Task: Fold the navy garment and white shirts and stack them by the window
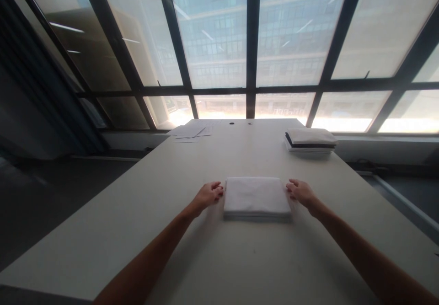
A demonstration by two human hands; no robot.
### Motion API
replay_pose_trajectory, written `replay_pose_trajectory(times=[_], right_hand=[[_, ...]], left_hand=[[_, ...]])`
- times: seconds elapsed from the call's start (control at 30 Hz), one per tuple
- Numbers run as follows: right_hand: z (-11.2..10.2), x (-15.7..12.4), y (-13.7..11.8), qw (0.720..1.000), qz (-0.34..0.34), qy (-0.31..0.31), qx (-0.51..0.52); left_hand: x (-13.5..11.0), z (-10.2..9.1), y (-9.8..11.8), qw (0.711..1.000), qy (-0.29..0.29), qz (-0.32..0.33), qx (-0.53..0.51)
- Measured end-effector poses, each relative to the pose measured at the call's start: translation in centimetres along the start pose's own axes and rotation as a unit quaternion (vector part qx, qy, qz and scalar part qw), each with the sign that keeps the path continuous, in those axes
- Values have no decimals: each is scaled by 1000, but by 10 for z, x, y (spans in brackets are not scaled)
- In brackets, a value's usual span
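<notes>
A neatly folded white cloth [257, 197], several layers thick, lies flat on the white table in front of me. My left hand [210, 193] is just off its left edge, with loosely bent fingers apart and nothing held. On the opposite side, my right hand [299, 191] hovers close to the right edge, fingers likewise slightly curled and empty. Whether any fingertip brushes the cloth is hard to make out.
Toward the far right of the white table [164, 195] sits a stack of folded cloths [310, 139], white with a dark layer. Loose paper sheets [192, 132] lie at the far left. Beyond the table's far edge are large dark-framed windows [252, 53]; a dark curtain [44, 81] hangs at left.
</notes>
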State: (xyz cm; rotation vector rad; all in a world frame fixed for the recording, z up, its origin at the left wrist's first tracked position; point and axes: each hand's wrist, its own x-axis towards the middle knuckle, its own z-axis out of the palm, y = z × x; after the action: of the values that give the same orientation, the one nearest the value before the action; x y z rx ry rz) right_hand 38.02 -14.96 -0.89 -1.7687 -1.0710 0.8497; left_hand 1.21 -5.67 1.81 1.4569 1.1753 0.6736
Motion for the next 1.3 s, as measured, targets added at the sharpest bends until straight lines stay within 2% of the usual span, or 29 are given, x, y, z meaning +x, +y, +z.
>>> replay_pose_trajectory(times=[0.1,0.13,0.2,0.33,0.47,0.57,0.67,0.73,0.93,1.17,1.3], right_hand=[[-3,-16,-13,989,74,-90,88],[-4,-20,-16,985,85,-105,105],[-5,-24,-19,981,99,-109,127],[-2,-24,-17,978,108,-109,141],[10,-25,-13,978,80,-128,146],[19,-27,-12,974,44,-91,201],[21,-27,-16,967,35,-61,244],[18,-26,-19,966,44,-63,246],[7,-26,-24,954,72,-140,255],[14,-35,-18,923,31,-252,290],[12,-35,-17,914,23,-274,300]], left_hand=[[-14,1,13,991,-124,-22,-40],[-18,2,16,988,-148,-21,-48],[-22,4,21,986,-159,-17,-53],[-24,9,21,989,-148,-4,-9],[-26,22,14,992,-126,-1,-8],[-28,36,9,992,-88,21,-88],[-32,50,6,972,-101,17,-209],[-34,57,5,958,-113,6,-262],[-33,63,1,944,-93,-17,-317],[-28,58,4,950,-33,-31,-309],[-28,59,6,955,-19,-30,-293]])
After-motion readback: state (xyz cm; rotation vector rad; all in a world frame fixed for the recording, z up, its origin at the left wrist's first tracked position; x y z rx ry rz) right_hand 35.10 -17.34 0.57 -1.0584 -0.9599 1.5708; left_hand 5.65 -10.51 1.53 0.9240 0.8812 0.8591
